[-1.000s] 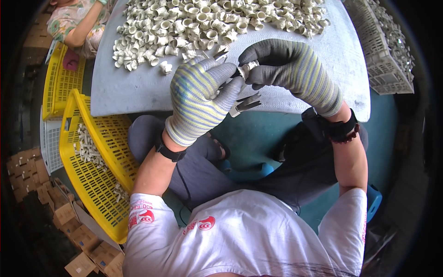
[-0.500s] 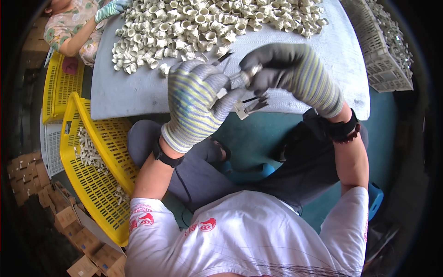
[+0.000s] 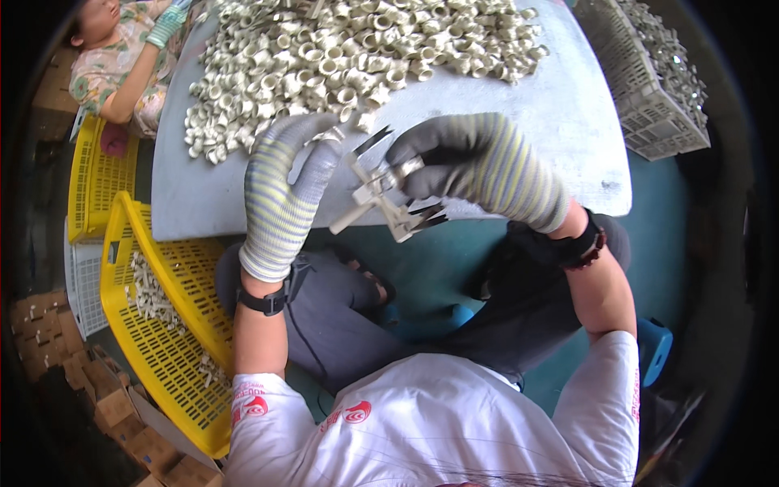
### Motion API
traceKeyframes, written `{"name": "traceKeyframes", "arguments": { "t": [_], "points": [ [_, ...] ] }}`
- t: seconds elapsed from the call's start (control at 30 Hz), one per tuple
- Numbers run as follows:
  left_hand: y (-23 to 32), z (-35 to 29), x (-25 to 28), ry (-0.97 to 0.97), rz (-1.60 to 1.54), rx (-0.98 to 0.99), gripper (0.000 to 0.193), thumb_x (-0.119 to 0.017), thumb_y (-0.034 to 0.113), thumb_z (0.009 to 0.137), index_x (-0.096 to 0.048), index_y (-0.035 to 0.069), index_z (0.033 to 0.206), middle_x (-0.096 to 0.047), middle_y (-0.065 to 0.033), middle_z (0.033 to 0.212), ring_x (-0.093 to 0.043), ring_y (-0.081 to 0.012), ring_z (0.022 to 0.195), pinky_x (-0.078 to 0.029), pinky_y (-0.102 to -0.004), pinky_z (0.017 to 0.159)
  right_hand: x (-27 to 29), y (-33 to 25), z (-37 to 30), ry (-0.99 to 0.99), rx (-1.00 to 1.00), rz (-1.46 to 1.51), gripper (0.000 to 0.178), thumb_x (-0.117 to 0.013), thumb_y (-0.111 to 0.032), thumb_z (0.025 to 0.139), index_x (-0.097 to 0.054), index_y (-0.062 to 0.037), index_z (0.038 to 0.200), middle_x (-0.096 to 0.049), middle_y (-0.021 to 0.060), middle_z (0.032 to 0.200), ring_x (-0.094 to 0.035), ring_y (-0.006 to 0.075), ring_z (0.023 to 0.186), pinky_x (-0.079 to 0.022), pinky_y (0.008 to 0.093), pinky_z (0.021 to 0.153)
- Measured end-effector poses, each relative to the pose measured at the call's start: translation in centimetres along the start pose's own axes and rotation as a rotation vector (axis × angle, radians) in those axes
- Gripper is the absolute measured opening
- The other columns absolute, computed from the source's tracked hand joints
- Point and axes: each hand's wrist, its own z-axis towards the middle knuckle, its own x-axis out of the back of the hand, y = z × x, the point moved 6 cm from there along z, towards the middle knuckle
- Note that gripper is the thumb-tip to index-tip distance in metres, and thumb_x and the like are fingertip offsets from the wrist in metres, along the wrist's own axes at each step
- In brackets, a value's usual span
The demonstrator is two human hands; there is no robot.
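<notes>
My gloved right hand (image 3: 483,166) is closed around the end of a pale branched plastic piece (image 3: 375,191), pinched between thumb and fingers above the table's near edge. The piece has a stubby arm pointing lower left and dark, blurred tips. My gloved left hand (image 3: 284,191) is at the near side of the pile, apart from the branched piece. Between its thumb and forefinger shows a small off-white plastic fitting (image 3: 326,136), partly hidden by the fingers. Many similar short tubular fittings (image 3: 333,65) lie heaped on the grey table (image 3: 560,150).
Left of my legs stands a yellow slotted crate (image 3: 166,345) with small white plastic bits in it. Another yellow crate (image 3: 101,174) is farther off, near a seated person (image 3: 122,69) in gloves. A pale crate of shiny parts (image 3: 661,130) stands right. Brown cartons (image 3: 122,418) lie lower left.
My left hand has come away from the branched piece toward the left with a small fitting. My right hand has moved slightly left and down, keeping hold of the piece.
</notes>
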Motion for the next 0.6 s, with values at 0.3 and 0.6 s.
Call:
{"name": "traceKeyframes", "arguments": {
  "t": [0.3, 0.6],
  "points": [
    [-0.8, -2.4, -4.3, -0.304, -0.479, 0.472, 0.042, -0.074, 0.040, 0.098, -0.074, 0.001, 0.116, -0.071, -0.0002, 0.094, -0.063, -0.0058, 0.084, -0.053, -0.0239, 0.076, 7.1, 1.9, 3.0, 0.179, 0.145, -0.077, 0.030, -0.076, -0.025, 0.097, -0.077, -0.0044, 0.119, -0.079, 0.0058, 0.100, -0.073, 0.0143, 0.087, -0.060, 0.0302, 0.079],
    [1.3, -2.3, -2.7, -0.133, -0.535, 0.340, 0.036, -0.085, 0.028, 0.090, -0.074, 0.000, 0.111, -0.076, -0.0061, 0.102, -0.069, -0.0129, 0.093, -0.055, -0.0283, 0.085, 11.5, 4.3, 7.6, 0.425, 0.300, -1.386, 0.033, -0.078, -0.016, 0.086, -0.075, -0.0115, 0.119, -0.076, 0.0160, 0.100, -0.071, 0.0379, 0.091, -0.056, 0.0466, 0.084]
  ]
}}
